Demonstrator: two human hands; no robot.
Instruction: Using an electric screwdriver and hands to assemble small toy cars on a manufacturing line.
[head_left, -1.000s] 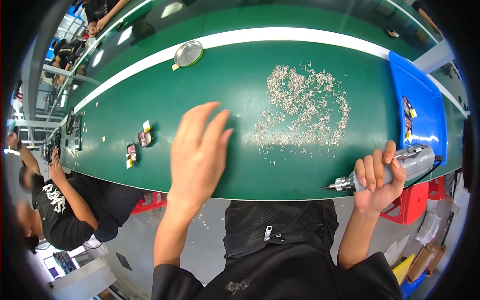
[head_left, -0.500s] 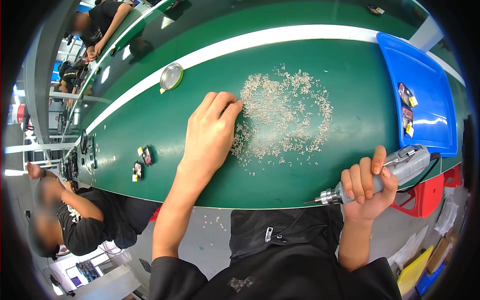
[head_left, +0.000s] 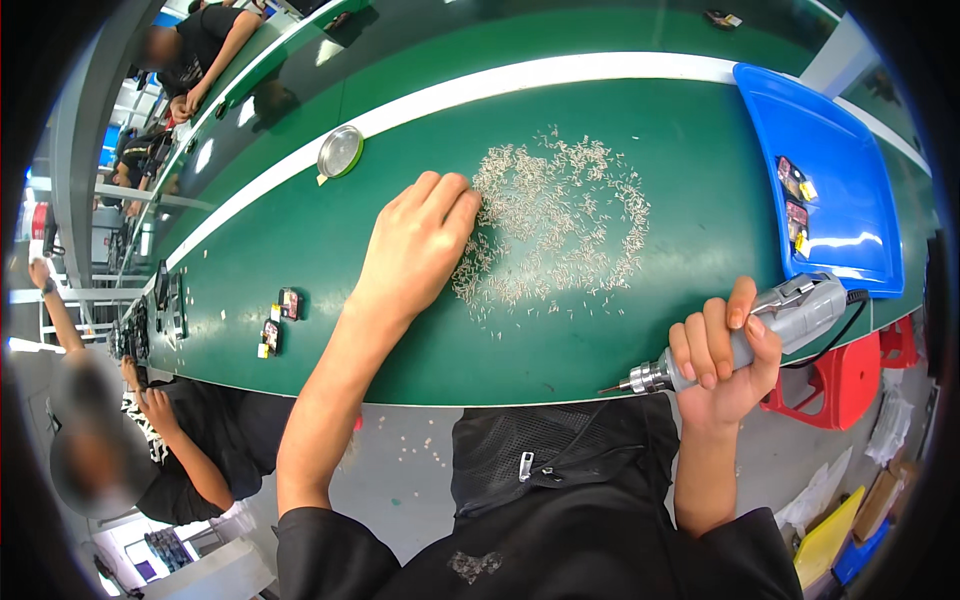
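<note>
At the left edge of a spread of tiny silvery screw-like pieces (head_left: 550, 215), my left hand (head_left: 420, 235) is closed with the fingertips pressed together. Its fingertips touch or hover by the pieces, and whatever they pinch is hidden. My right hand (head_left: 728, 350) is wrapped round a grey electric screwdriver (head_left: 815, 305) near the table's front edge. The tool's thin bit (head_left: 612, 389) points left, and its black cord trails from the rear end. Both forearms come up from the lower edge.
A blue tray (head_left: 850, 190) at the right holds two small dark parts with yellow tabs. Two similar parts (head_left: 278, 322) lie left of my forearm. A round tin lid (head_left: 340, 151) sits near the white strip. Red stools (head_left: 835, 385) stand below right; co-workers sit leftward.
The whole view has shifted slightly. My left hand stays closed by the pieces, and my right still grips the screwdriver. At the left, a co-worker's arm has risen.
</note>
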